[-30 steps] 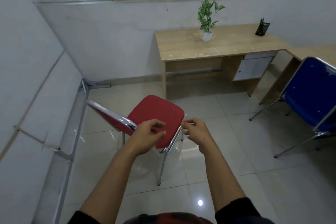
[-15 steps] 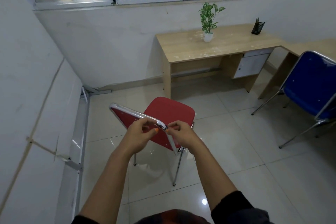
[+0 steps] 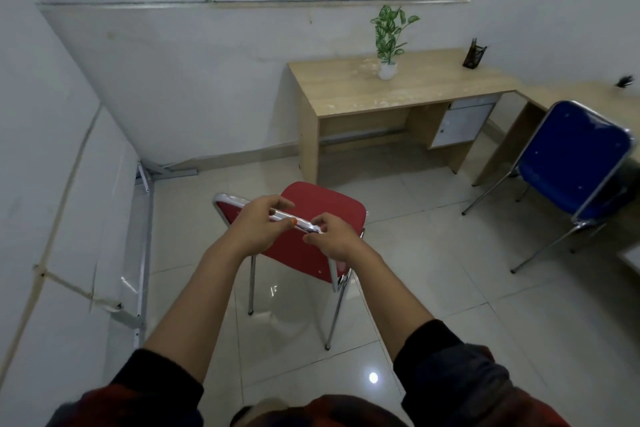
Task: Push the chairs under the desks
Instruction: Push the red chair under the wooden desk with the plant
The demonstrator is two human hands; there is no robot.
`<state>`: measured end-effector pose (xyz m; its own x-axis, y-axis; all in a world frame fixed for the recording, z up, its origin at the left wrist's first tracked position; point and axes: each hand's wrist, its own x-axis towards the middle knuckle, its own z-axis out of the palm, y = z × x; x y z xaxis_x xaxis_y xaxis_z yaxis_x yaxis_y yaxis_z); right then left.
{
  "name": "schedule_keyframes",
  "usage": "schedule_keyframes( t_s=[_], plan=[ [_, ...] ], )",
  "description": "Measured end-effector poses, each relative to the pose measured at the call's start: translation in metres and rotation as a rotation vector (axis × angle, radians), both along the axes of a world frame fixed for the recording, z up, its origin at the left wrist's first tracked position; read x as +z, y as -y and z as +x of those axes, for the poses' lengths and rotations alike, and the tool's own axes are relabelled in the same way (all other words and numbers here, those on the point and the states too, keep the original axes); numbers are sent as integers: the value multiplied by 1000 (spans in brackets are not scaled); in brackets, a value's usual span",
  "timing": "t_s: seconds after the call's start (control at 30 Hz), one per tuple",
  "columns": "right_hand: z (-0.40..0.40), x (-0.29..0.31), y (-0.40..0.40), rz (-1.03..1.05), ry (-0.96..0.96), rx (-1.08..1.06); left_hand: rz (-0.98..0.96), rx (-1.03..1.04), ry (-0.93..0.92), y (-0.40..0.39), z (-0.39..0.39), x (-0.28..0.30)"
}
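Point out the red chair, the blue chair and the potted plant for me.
red chair (image 3: 329, 206), head view, on the seat cushion.
blue chair (image 3: 571, 163), head view, on the backrest.
potted plant (image 3: 388, 70), head view, on the white pot.

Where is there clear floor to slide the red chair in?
Open tile runs from the red chair to the knee gap of the desk, between its left side panel and drawer unit. Right is crowded: the blue chair stands there.

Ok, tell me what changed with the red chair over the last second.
The red chair turned so its backrest faces the person, nearer the desk. The right hand shifted from the seat edge onto the backrest rail beside the left hand. The blue chair and plant stayed put.
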<state>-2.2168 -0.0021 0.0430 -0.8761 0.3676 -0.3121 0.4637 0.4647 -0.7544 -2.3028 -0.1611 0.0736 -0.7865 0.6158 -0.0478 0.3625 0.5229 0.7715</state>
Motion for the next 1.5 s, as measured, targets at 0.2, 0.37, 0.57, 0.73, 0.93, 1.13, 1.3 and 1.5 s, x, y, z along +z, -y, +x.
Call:
schedule_keyframes(
  t_s=[0.2,0.37,0.57,0.73,0.93,1.13,1.3,1.5],
  plan=[
    [-45,-13,21,197,165,20,-413,-163,-149,8,-72,-31],
    [-71,-30,47,424,336,17,-512,-349,-162,32,-123,-68],
    [-83,-40,53,479,384,-86,-586,-395,-205,27,-153,-69],
    [-90,-42,54,489,414,-170,-641,-440,-241,19,-160,-71],
    [-102,-48,56,509,453,-254,-665,-494,-295,14,-177,-71],
    [-112,-56,44,573,443,-250,-739,-518,-442,-4,-184,-78],
    [-110,-53,25,603,430,-205,-710,-483,-494,-19,-184,-89],
    [-106,-52,11,601,414,-226,-725,-375,-486,-37,-172,-97]
  ],
)
